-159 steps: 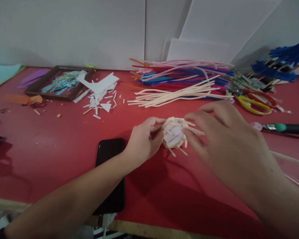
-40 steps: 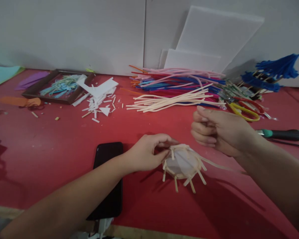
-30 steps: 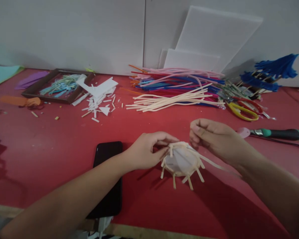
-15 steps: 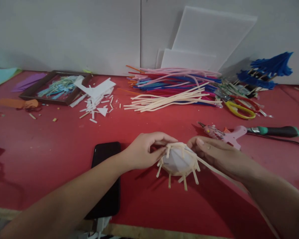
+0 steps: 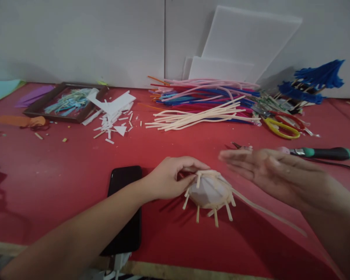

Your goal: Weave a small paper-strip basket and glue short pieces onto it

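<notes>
My left hand (image 5: 175,177) pinches the upper left rim of a small round piece (image 5: 211,190), which has a pale grey centre and a rim of cream strips with short ends sticking out all round. A long cream strip (image 5: 268,210) trails from its right side towards the lower right. To the right of the piece and apart from it, my right hand (image 5: 268,171) is raised with its fingers stretched out, slightly blurred, and holds nothing. It hides most of the pink glue gun behind it; only the tip (image 5: 239,146) shows.
A black phone (image 5: 125,210) lies by my left forearm. Behind are cream strips (image 5: 192,116), coloured strips (image 5: 204,91), white scraps (image 5: 112,112) and a brown tray (image 5: 37,113). Scissors with yellow and red handles (image 5: 280,128), a green-black handled tool (image 5: 326,153) and blue umbrella-like pieces (image 5: 319,77) are at right.
My right hand has moved away from the round piece, up and to the right, and its fingers have straightened. My left hand keeps its hold, with the piece slightly lower.
</notes>
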Demonstrator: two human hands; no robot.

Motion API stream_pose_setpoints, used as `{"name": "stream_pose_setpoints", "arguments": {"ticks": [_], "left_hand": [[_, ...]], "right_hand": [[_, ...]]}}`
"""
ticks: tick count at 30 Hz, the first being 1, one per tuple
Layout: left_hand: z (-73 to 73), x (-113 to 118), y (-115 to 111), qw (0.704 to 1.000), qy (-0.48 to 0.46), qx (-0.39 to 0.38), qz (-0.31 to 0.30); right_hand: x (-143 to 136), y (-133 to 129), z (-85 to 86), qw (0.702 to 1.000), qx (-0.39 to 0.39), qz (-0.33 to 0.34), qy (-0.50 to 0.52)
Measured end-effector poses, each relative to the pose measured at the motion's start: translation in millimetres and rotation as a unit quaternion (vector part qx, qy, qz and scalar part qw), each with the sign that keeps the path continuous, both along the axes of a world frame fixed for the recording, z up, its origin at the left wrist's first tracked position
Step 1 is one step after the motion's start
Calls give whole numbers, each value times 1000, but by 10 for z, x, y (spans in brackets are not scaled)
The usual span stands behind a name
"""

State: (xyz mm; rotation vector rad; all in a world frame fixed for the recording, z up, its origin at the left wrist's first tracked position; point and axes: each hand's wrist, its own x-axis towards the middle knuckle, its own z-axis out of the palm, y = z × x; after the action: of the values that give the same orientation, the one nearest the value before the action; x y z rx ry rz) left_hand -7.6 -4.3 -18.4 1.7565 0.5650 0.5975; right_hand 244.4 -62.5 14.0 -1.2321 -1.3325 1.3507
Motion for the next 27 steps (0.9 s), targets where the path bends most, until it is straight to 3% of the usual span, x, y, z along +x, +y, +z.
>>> {"name": "stream_pose_setpoints", "arguments": {"ticks": [4, 7, 12, 15, 19, 23, 27], "left_hand": [[-9, 4, 1, 1000, -6, -6, -2], [-13, 6, -7, 1000, -13, -17, -2], [-10, 3, -9, 1000, -10, -20, -7], [-18, 6, 3, 1000, -11, -23, -5], [-49, 11, 6, 1000, -12, -27, -11], [-74, 9, -7, 999, -8, -32, -8], [-58, 3, -12, 999, -11, -50, -8]], "right_hand": [[-102, 6, 27, 979, 0, 29, -204], [-143, 12, 33, 962, -11, 51, -267], [-174, -3, 55, 954, -11, 76, -290], [-182, 12, 64, 952, 27, 40, -301], [-194, 111, 51, 967, 53, -47, -245], [-254, 324, 101, 970, 58, -72, -226], [-453, 701, 304, 953, 80, -49, -287]]}}
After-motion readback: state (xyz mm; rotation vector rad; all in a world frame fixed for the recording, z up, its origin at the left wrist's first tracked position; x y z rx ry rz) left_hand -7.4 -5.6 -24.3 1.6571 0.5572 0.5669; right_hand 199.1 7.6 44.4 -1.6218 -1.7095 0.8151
